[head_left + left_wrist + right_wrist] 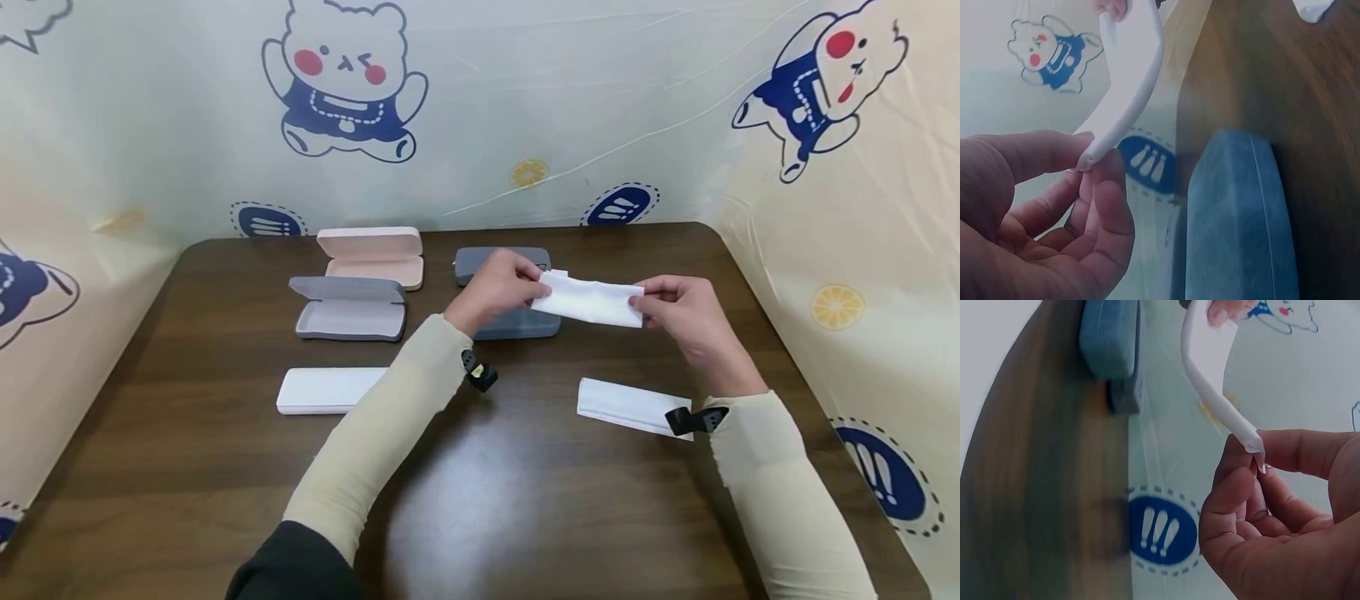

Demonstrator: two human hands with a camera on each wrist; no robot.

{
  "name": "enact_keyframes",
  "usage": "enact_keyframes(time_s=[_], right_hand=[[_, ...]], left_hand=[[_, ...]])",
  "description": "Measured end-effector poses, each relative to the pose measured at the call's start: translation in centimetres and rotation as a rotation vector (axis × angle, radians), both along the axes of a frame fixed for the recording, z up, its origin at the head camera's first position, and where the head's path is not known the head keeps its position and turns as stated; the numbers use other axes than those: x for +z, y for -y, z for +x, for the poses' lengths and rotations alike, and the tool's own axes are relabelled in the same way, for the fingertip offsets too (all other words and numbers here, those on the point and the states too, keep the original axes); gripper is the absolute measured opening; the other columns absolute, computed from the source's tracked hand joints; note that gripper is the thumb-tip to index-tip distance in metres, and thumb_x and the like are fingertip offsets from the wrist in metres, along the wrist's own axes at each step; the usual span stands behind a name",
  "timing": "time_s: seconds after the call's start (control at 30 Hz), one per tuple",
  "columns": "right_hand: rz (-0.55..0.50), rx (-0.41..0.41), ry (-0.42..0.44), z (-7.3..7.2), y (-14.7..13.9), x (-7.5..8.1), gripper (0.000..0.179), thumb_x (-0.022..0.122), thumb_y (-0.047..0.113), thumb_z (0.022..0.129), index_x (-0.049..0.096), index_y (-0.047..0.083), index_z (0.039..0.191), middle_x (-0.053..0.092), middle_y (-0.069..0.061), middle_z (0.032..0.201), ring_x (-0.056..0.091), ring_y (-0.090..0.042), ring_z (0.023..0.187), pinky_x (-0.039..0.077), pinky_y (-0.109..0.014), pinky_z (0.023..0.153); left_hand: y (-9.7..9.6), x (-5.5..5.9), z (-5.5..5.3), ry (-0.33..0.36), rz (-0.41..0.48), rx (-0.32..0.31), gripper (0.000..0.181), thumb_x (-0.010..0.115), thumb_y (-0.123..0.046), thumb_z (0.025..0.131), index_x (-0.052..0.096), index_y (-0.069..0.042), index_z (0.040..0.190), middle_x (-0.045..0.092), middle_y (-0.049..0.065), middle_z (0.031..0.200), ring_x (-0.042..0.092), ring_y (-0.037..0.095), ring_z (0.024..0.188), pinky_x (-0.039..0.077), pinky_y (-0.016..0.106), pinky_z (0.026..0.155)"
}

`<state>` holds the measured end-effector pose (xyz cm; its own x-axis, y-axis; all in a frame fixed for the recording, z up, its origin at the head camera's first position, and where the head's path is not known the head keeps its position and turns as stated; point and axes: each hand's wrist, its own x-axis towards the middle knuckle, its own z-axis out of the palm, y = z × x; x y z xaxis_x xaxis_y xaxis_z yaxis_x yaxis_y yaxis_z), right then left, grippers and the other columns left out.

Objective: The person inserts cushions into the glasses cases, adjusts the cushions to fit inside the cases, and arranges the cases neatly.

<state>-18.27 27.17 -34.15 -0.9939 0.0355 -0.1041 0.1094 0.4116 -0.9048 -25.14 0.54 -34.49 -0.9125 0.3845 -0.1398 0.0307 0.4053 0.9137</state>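
Note:
A folded white strip (590, 300), soft like cloth or tissue, is stretched between both hands above the far right of the table. My left hand (498, 287) pinches one end between thumb and fingers. At the other end, my right hand (686, 317) pinches it the same way. The wrist views show the strip (1132, 69) bending along its length, its layered end (1250, 440) at the right fingertips. Below the right hand lies a second folded white strip (626, 404), partly covered by the wrist camera.
A blue-grey glasses case (517, 325) and a dark grey one (480, 262) sit behind the left hand, partly hidden. Further left, pink (375, 271) and grey (348, 321) cases stand with lids raised. A closed white case (322, 392) lies nearer, beside the left forearm.

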Motion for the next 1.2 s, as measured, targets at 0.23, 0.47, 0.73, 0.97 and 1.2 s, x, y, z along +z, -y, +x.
enact_keyframes(time_s=[0.23, 0.47, 0.73, 0.97, 1.2], right_hand=[[-0.046, 0.054, 0.018, -1.0, 3.7, 0.0, 0.029, 0.070, 0.011, 0.095, 0.066, -0.008, 0.116, 0.064, -0.022, 0.111, 0.061, -0.024, 0.084, 0.055, -0.025, 0.069], [-0.109, 0.107, 0.007, -2.1, 7.2, -0.4, 0.025, 0.070, 0.008, 0.094, 0.068, -0.009, 0.113, 0.066, -0.022, 0.107, 0.061, -0.023, 0.079, 0.055, -0.027, 0.068], [-0.159, 0.159, 0.020, -3.2, 10.5, -1.0, 0.022, 0.071, 0.004, 0.092, 0.068, -0.009, 0.110, 0.067, -0.020, 0.100, 0.059, -0.022, 0.075, 0.053, -0.026, 0.064], [-0.174, 0.204, 0.050, -3.6, 13.6, -1.0, 0.023, 0.072, 0.007, 0.092, 0.070, -0.007, 0.110, 0.066, -0.019, 0.106, 0.060, -0.024, 0.077, 0.056, -0.039, 0.073], [-0.188, 0.231, 0.054, -4.2, 16.5, -1.2, 0.022, 0.073, 0.006, 0.091, 0.070, -0.007, 0.109, 0.067, -0.019, 0.106, 0.060, -0.024, 0.078, 0.055, -0.037, 0.071]], left_hand=[[3.5, 0.4, 0.5, 0.031, 0.004, 0.091, 0.019, 0.079, -0.008, 0.088, 0.076, 0.002, 0.104, 0.066, 0.012, 0.106, 0.063, 0.024, 0.081, 0.055, 0.032, 0.070], [7.2, 1.2, 1.2, 0.017, -0.019, 0.155, 0.019, 0.078, -0.008, 0.088, 0.076, 0.001, 0.105, 0.067, 0.012, 0.103, 0.059, 0.023, 0.082, 0.053, 0.032, 0.070], [12.1, 1.0, 1.9, 0.008, -0.037, 0.232, 0.027, 0.078, -0.009, 0.089, 0.072, 0.005, 0.113, 0.065, 0.015, 0.110, 0.061, 0.024, 0.083, 0.056, 0.037, 0.075], [15.3, 1.5, 2.8, 0.021, -0.026, 0.284, 0.027, 0.076, -0.009, 0.091, 0.071, 0.005, 0.114, 0.062, 0.016, 0.114, 0.057, 0.025, 0.087, 0.052, 0.028, 0.068], [17.9, 1.3, 3.2, 0.063, -0.048, 0.345, 0.028, 0.076, -0.012, 0.091, 0.072, 0.004, 0.114, 0.062, 0.016, 0.119, 0.056, 0.028, 0.093, 0.054, 0.039, 0.080]])
